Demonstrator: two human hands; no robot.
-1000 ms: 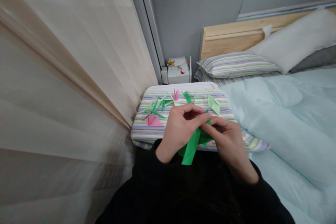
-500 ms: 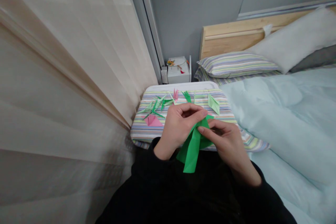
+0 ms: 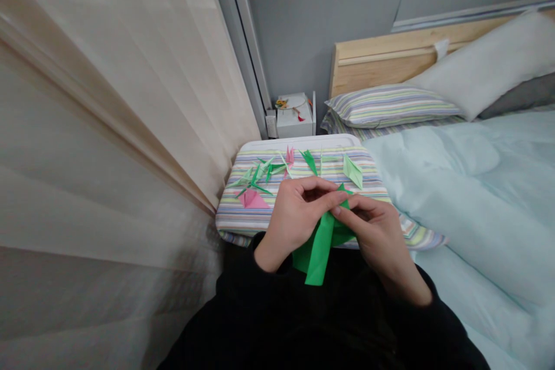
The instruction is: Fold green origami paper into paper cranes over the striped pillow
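Observation:
Between my two hands is a folded green paper (image 3: pixel 319 251), its long flaps hanging down toward my lap. My left hand (image 3: pixel 299 211) pinches its upper end between thumb and fingers. Close beside it, my right hand (image 3: pixel 376 228) grips the same end from the right, the thumb tips nearly together. Beyond them, on a striped cloth (image 3: pixel 243 219), lie several green and light green folded paper pieces, a pink folded paper (image 3: pixel 252 199), a small pink piece (image 3: pixel 289 156) and a light green diamond-shaped piece (image 3: pixel 352 171).
The striped cloth covers a small table with a white edge (image 3: pixel 303 141). A beige curtain (image 3: pixel 130 98) hangs at the left. On the right is a bed with a pale blue cover (image 3: pixel 468 185) and a striped pillow (image 3: pixel 394 105). Behind stands a white box (image 3: pixel 295 124).
My left hand has shifted slightly down and right, and my right fingers have come closer to it at the paper's upper end. The green paper's left flap is more covered by my left hand.

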